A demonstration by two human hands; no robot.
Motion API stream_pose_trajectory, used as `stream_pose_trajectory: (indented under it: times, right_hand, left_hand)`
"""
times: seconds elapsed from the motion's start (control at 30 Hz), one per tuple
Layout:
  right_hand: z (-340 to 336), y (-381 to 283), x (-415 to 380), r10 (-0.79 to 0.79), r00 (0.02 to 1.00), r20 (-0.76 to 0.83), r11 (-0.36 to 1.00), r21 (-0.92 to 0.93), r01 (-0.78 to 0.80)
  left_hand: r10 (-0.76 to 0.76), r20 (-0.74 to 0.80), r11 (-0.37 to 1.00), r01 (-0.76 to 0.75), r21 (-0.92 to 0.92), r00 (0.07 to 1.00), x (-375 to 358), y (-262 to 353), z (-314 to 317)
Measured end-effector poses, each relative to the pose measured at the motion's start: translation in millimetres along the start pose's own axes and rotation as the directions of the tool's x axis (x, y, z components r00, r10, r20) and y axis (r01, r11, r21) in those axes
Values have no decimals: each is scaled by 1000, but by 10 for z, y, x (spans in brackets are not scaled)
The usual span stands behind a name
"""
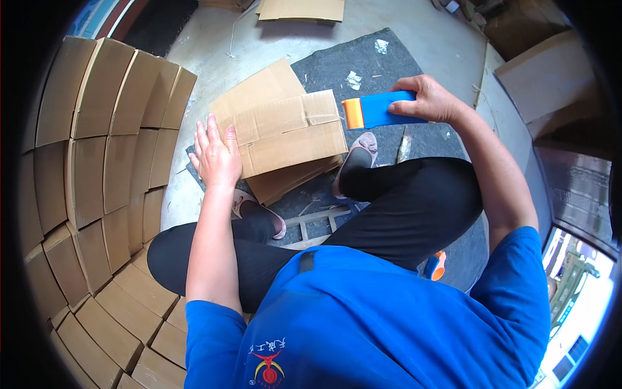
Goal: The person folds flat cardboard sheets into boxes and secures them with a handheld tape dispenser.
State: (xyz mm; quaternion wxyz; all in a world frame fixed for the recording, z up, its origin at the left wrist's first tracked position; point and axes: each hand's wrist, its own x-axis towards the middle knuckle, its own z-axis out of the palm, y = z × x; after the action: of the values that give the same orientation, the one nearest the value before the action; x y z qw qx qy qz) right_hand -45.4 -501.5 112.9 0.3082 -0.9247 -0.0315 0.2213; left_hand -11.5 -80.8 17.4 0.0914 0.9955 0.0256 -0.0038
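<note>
Cardboard box (289, 129), head view: centre, in front of me on the dark mat (346, 58), sitting at a slight angle. Lengthwise seam on its upper face. One brown panel (262, 91) sticks out on the far side, another (291, 180) slants down on the near side; can't tell if both are attached.

Left hand (217, 154): flat, fingers spread, laid against the box's left end, thumb near the edge. Not gripping.

Right hand (427, 98): clamped on a blue tape dispenser (387, 109), thumb on the near face. Its orange end (354, 113) is just beside the box's right end; can't tell if they touch or if tape runs between them. Hands are well apart, box between them.

Below the box: my feet in pale shoes (368, 144), plus a light slatted frame (315, 223) between my legs. Second blue-and-orange item (438, 266) beside my right thigh, partly hidden.

Around: stacked cartons (116, 129) all along my left, flat cardboard (301, 10) at the far edge on the concrete floor (272, 42), white scraps (353, 80) on the mat.
</note>
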Motion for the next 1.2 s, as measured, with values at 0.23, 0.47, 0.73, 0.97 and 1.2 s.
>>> stream_pose_trajectory:
  times: [0.23, 0.47, 0.73, 0.97, 1.2]
  right_hand:
    - [60, 39, -11, -14, 999, -39, 1000, 19, 15]
    - [64, 50, -50, 26, 999, -27, 998, 52, -24]
    - [-90, 219, -249, 10, 999, -50, 986, 169, -2]
    - [-52, 219, -153, 76, 995, -72, 990, -109, -84]
    - [296, -604, -32, 68, 992, -109, 930, -354, -103]
  left_hand:
    - [521, -62, 849, -524, -69, 851, -206, 756, -169]
    - [477, 234, 877, -477, -61, 847, -633, 1710, -71]
    - [460, 248, 884, -467, -37, 852, -622, 1730, 15]
    - [466, 270, 876, -483, -5, 843, -634, 1817, 24]
    - [480, 274, 860, -509, 40, 833, -632, 1789, 4]
